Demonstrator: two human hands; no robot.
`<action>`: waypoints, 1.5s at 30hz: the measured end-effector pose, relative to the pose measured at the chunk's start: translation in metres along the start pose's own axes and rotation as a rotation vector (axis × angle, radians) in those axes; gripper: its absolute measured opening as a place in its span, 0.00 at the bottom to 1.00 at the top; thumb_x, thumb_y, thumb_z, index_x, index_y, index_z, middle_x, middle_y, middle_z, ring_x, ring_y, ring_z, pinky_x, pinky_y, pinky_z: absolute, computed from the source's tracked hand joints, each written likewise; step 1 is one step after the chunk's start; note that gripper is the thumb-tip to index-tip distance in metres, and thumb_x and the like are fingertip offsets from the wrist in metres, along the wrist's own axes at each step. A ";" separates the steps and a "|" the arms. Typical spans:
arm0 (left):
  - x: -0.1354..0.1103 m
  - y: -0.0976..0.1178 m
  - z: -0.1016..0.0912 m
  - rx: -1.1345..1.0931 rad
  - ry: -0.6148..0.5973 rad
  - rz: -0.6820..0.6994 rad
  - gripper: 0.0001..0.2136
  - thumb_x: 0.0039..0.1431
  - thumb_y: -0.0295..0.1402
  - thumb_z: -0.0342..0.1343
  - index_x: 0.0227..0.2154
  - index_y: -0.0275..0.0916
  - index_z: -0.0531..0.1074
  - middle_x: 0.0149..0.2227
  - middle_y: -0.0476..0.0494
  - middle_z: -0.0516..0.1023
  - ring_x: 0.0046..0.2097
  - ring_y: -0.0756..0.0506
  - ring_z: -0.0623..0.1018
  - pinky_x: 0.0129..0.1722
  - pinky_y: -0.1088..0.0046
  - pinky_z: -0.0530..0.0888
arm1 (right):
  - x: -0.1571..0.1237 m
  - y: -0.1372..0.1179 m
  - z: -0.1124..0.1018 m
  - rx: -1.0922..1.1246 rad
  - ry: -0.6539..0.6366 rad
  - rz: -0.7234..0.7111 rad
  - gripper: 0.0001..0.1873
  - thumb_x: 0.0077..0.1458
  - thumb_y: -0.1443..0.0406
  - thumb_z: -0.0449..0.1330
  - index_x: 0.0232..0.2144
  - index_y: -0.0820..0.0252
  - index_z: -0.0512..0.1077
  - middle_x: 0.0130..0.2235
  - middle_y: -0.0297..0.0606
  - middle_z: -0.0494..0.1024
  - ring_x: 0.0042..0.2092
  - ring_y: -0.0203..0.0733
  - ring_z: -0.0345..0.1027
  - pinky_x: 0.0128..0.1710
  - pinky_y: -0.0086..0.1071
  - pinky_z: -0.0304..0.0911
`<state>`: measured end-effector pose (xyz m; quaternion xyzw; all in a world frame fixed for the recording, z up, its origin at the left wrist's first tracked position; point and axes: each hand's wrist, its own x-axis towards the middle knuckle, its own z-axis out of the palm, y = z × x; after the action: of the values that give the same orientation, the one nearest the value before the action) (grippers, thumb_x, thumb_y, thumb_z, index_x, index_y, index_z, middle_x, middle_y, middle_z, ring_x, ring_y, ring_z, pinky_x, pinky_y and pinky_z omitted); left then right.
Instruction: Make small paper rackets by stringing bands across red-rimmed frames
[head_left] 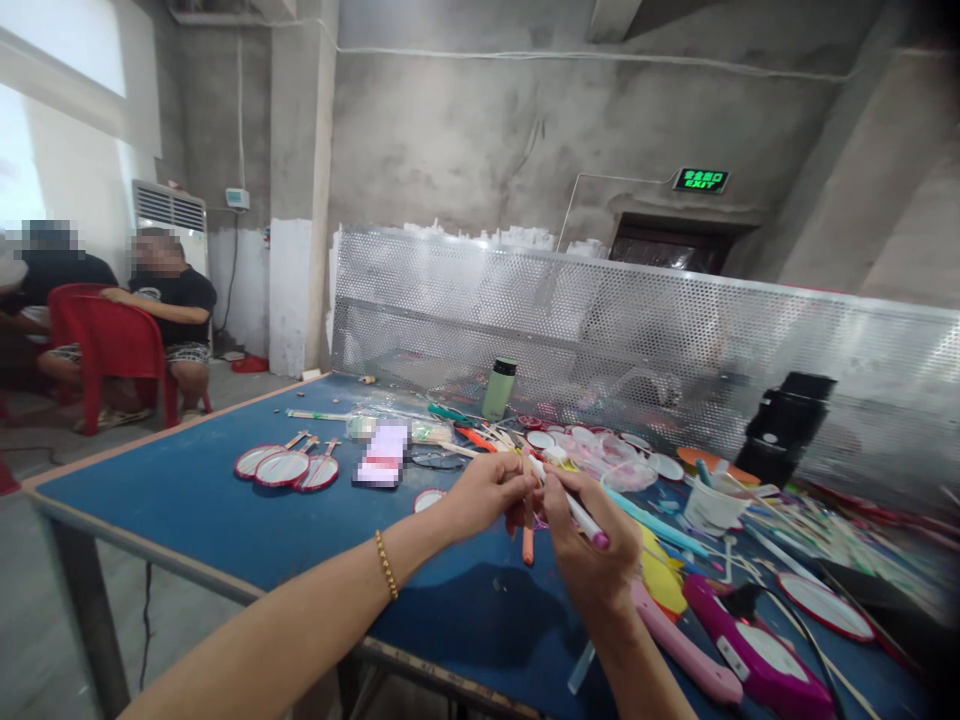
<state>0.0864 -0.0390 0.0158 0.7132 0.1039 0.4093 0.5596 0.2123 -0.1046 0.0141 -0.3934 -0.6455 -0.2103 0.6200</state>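
My left hand [487, 492], closed, pinches a thin flat wooden stick [529, 515] with an orange lower end. My right hand [596, 535] is closed around a white marker pen [583, 515] with a magenta end, held slanted. Both hands meet over the front middle of the table, fingertips close together. The pen's tip and the upper part of the stick are mostly hidden by fingers. Just beyond my left forearm, a small round red-rimmed piece [429, 499] lies partly covered.
Three red-rimmed round paddles [281, 468] lie left on the blue table [202, 500], near a phone [381, 455]. A green bottle [499, 388] stands behind. To the right are a white cup [712, 505], a pink-handled tool [686, 650], a purple device [757, 650] and many sticks. People sit far left.
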 end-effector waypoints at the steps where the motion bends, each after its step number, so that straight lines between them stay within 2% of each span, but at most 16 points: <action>1: 0.000 0.001 0.000 -0.003 0.000 -0.002 0.20 0.56 0.50 0.56 0.26 0.36 0.65 0.20 0.48 0.71 0.19 0.52 0.70 0.18 0.78 0.67 | 0.000 0.000 0.000 -0.001 0.007 0.009 0.05 0.59 0.67 0.59 0.34 0.59 0.75 0.31 0.35 0.80 0.29 0.37 0.74 0.31 0.29 0.69; 8: 0.000 0.001 0.001 -0.003 0.004 -0.005 0.20 0.55 0.50 0.56 0.26 0.36 0.64 0.19 0.49 0.70 0.19 0.52 0.70 0.18 0.78 0.68 | 0.002 -0.002 0.000 -0.013 -0.009 -0.027 0.05 0.59 0.67 0.59 0.34 0.59 0.75 0.28 0.34 0.79 0.26 0.36 0.72 0.29 0.28 0.67; 12: 0.000 0.001 0.001 -0.003 0.000 -0.003 0.21 0.54 0.52 0.56 0.26 0.35 0.65 0.19 0.48 0.70 0.19 0.52 0.70 0.18 0.78 0.67 | 0.000 0.000 -0.001 -0.030 0.022 0.007 0.05 0.59 0.67 0.59 0.35 0.59 0.76 0.31 0.35 0.80 0.29 0.37 0.74 0.31 0.29 0.68; 21: 0.000 0.001 0.001 -0.007 -0.008 0.009 0.22 0.54 0.54 0.56 0.25 0.36 0.65 0.19 0.49 0.70 0.19 0.52 0.70 0.18 0.79 0.67 | 0.001 -0.001 0.000 -0.008 0.000 -0.020 0.05 0.58 0.68 0.59 0.36 0.59 0.76 0.31 0.35 0.80 0.29 0.37 0.74 0.31 0.29 0.68; 28: 0.000 0.001 0.001 -0.007 -0.007 0.007 0.22 0.54 0.54 0.56 0.25 0.35 0.65 0.19 0.48 0.71 0.19 0.52 0.70 0.18 0.78 0.67 | -0.001 0.001 -0.001 -0.005 0.013 0.031 0.05 0.58 0.66 0.59 0.35 0.58 0.76 0.33 0.35 0.81 0.31 0.37 0.75 0.33 0.30 0.69; 33: 0.000 0.001 0.001 -0.007 -0.002 0.003 0.23 0.53 0.54 0.57 0.26 0.36 0.65 0.19 0.49 0.70 0.19 0.52 0.70 0.18 0.79 0.67 | 0.001 -0.002 0.000 -0.009 0.003 -0.022 0.05 0.58 0.67 0.59 0.35 0.59 0.75 0.30 0.35 0.80 0.28 0.37 0.73 0.30 0.29 0.68; 37: 0.000 0.000 0.000 -0.006 -0.009 0.005 0.22 0.54 0.54 0.56 0.26 0.35 0.66 0.19 0.48 0.71 0.19 0.52 0.70 0.18 0.79 0.67 | 0.003 -0.002 0.000 -0.031 0.029 -0.006 0.05 0.58 0.67 0.59 0.35 0.59 0.75 0.31 0.35 0.80 0.29 0.37 0.74 0.31 0.29 0.68; 42: 0.000 0.001 0.000 -0.002 -0.012 0.014 0.21 0.55 0.51 0.56 0.25 0.36 0.65 0.18 0.49 0.70 0.19 0.52 0.70 0.18 0.79 0.67 | 0.001 -0.001 0.000 -0.001 -0.019 -0.017 0.05 0.58 0.67 0.59 0.36 0.60 0.76 0.29 0.33 0.79 0.27 0.35 0.72 0.30 0.28 0.67; 45: 0.000 0.001 0.000 -0.004 -0.009 0.010 0.22 0.54 0.53 0.56 0.25 0.36 0.65 0.19 0.49 0.70 0.19 0.52 0.70 0.18 0.79 0.67 | 0.000 0.000 -0.001 -0.013 0.003 0.007 0.05 0.58 0.67 0.60 0.36 0.59 0.76 0.31 0.34 0.80 0.30 0.36 0.73 0.32 0.28 0.67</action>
<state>0.0862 -0.0394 0.0165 0.7142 0.0970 0.4092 0.5595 0.2125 -0.1051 0.0146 -0.3994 -0.6416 -0.2129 0.6193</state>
